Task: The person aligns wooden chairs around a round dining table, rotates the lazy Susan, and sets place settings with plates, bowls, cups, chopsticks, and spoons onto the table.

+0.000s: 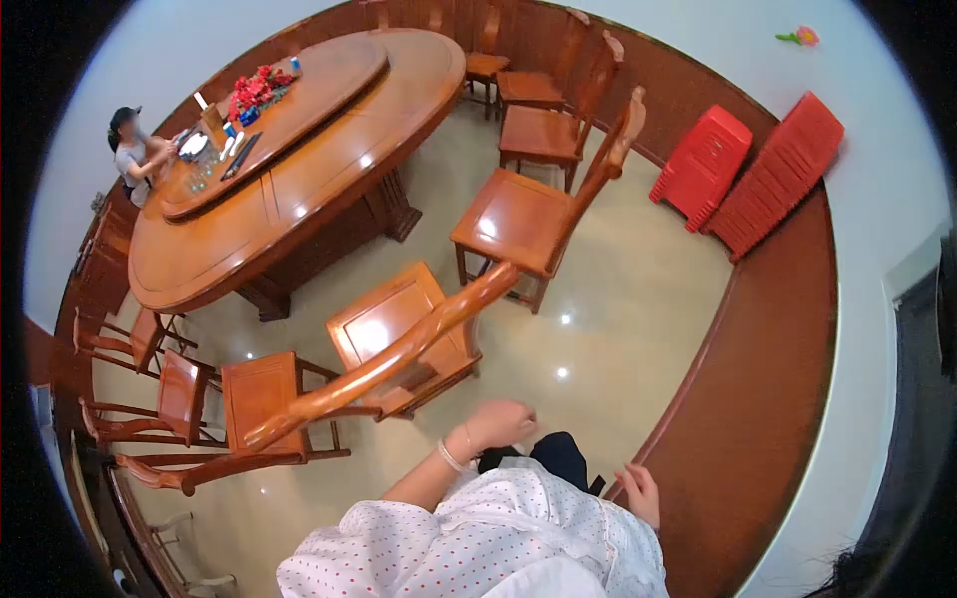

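Observation:
My left hand (501,424), with bracelets at the wrist, hangs in front of my body. Its fingers are curled in and nothing shows in them. The closest thing to it is a wooden chair (391,324) with a curved top rail, just ahead and apart from the hand. My right hand (640,491) is low at my side, beside the brown wall panelling (753,399). Its fingers are loosely bent and apart, holding nothing visible.
A large round wooden table (329,189) with a raised turntable (299,115) bears red flowers (259,90) and tableware. Several chairs (513,221) surround it. Red plastic stools (778,174) stand stacked by the wall. Another person (138,159) is at the far side.

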Motion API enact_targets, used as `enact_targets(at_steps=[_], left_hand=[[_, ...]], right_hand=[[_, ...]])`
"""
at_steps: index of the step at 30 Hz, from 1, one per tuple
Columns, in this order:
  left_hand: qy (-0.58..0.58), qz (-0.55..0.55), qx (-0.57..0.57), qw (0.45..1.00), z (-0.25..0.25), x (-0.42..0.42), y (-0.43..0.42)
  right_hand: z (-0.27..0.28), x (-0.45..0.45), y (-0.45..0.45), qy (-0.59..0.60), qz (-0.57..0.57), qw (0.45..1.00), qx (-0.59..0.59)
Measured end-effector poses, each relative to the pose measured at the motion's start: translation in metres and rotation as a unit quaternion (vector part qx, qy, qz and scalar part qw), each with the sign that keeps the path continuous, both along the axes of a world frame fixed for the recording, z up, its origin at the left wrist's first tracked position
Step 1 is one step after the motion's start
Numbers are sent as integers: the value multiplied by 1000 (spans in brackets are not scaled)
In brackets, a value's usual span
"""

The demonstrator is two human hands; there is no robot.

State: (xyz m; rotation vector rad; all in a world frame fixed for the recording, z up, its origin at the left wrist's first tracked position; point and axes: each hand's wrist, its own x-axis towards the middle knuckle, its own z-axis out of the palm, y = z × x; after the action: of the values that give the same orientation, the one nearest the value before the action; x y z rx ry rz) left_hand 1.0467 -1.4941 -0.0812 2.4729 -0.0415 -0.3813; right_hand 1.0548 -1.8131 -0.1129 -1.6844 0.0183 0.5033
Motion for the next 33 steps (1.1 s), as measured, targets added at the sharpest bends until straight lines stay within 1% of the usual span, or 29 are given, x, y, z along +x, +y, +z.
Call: enact_targets(at_steps=[2,3,5,6,7,8,9,10,11,12,13,15,16,17,19,21,23,25,26,28,29,30,31,32,33], left_hand=[[-8,-23,-94,995,7,38,-9],[-14,-10,-90,996,8,57,-9],[13,18,-66,998,4,93,-14],[0,46,-75,996,-1,110,-14],[-3,69,-76,995,-3,127,-17],[0,82,-64,995,3,149,-20],[3,95,-51,994,11,169,-22],[-1,120,-46,992,18,191,-26],[-22,110,-29,993,23,215,-31],[-43,100,-12,994,30,238,-37],[-44,119,-6,992,41,260,-38],[-131,132,-58,981,70,296,-37],[-225,162,-44,960,80,311,-34],[-317,191,-28,929,87,325,-28],[-427,245,-19,870,97,347,-5],[-483,335,-99,803,126,364,19],[-556,397,-128,718,142,382,48],[-582,453,-189,648,164,392,73],[-580,459,-191,645,163,397,92],[-643,472,-214,564,153,406,131],[-638,474,-217,567,148,407,146],[-636,496,-223,548,143,404,163],[-634,516,-229,529,137,401,182],[-633,535,-202,522,130,395,205],[-630,553,-175,516,121,384,229]], right_hand=[[-11,32,-32,17,-20,997,-68],[-23,47,-42,12,-6,998,-64],[-48,93,-69,90,-83,992,-36],[-60,121,-76,87,-62,994,-37],[-71,150,-81,61,-4,997,-47],[-74,189,-84,31,57,996,-56],[-70,231,-80,25,83,995,-57],[-68,269,-69,93,75,992,-30],[-66,299,-53,166,64,984,-5],[-12,318,-22,53,130,989,-39],[-8,350,-10,52,150,987,-35],[1,403,9,-8,274,962,-19],[8,424,21,-3,288,957,-18],[26,443,34,-22,324,946,-13],[51,467,52,-35,369,929,-10],[72,484,68,-41,394,918,33],[83,496,80,-39,410,911,33],[90,501,93,-45,418,903,90],[95,500,100,-42,422,902,84],[101,493,119,41,403,900,160],[97,486,130,47,399,902,157],[90,480,142,139,366,889,239],[81,476,156,226,325,861,318],[67,484,166,200,370,880,220],[66,483,184,206,364,882,219]])
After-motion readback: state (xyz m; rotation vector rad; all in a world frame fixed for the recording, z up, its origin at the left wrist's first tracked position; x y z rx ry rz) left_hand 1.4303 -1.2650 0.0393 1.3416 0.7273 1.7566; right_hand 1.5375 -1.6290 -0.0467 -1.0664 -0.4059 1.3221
